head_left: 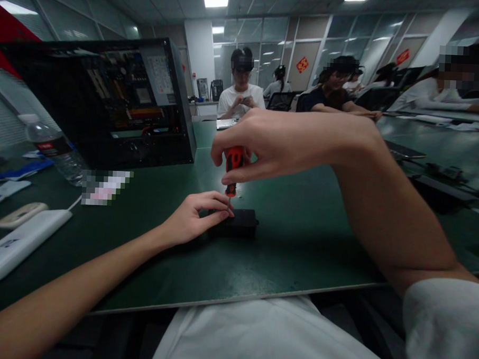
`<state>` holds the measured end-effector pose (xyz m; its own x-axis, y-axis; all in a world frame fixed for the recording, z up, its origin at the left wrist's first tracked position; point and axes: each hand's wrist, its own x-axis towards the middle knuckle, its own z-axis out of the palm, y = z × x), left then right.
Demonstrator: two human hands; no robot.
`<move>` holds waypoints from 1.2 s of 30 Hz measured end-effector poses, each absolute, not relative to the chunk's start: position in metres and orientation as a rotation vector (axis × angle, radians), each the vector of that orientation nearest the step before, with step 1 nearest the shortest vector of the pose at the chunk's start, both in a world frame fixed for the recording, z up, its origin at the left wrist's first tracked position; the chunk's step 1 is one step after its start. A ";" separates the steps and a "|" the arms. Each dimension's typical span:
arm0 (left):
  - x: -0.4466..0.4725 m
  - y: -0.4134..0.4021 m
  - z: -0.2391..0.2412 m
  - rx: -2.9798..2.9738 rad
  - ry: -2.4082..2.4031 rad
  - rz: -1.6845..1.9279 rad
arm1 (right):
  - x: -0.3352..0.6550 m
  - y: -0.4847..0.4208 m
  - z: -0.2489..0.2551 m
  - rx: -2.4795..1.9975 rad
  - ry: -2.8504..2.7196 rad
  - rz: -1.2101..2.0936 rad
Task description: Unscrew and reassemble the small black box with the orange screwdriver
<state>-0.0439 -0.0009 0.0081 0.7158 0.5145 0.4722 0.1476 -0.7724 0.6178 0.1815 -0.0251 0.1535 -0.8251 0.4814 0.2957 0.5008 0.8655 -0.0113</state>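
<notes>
My right hand (260, 146) grips the red and black handle of a screwdriver (232, 171) from above, the wrist bent high. The screwdriver stands upright, its thin metal shaft pointing down at a small black box (241, 223) on the green table. My left hand (200, 215) rests at the box's left side. Its thumb and fingers are pinched together around the tip of the shaft; whether a screw is between them is hidden. A small tab sticks out at the box's right end, while its left end is partly covered by my left hand.
An open computer case (183, 103) stands at the back left of the table (299, 267). Nearby are a plastic bottle (56, 145) and a white device (22, 241) with a cable. A dark flat device (405, 149) lies at right. Several people sit beyond.
</notes>
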 end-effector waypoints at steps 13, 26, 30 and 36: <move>-0.041 -0.006 0.012 2.354 0.500 0.885 | 0.184 -0.023 0.154 -0.693 -2.813 -0.251; -0.043 -0.006 0.012 2.425 0.503 0.884 | 0.181 -0.035 0.160 -0.590 -2.905 -0.095; -0.044 -0.005 0.012 2.447 0.505 0.895 | 0.180 -0.035 0.158 -0.484 -2.973 0.013; -0.045 -0.006 0.010 2.520 0.498 0.965 | 0.170 -0.034 0.155 -0.520 -2.937 -0.008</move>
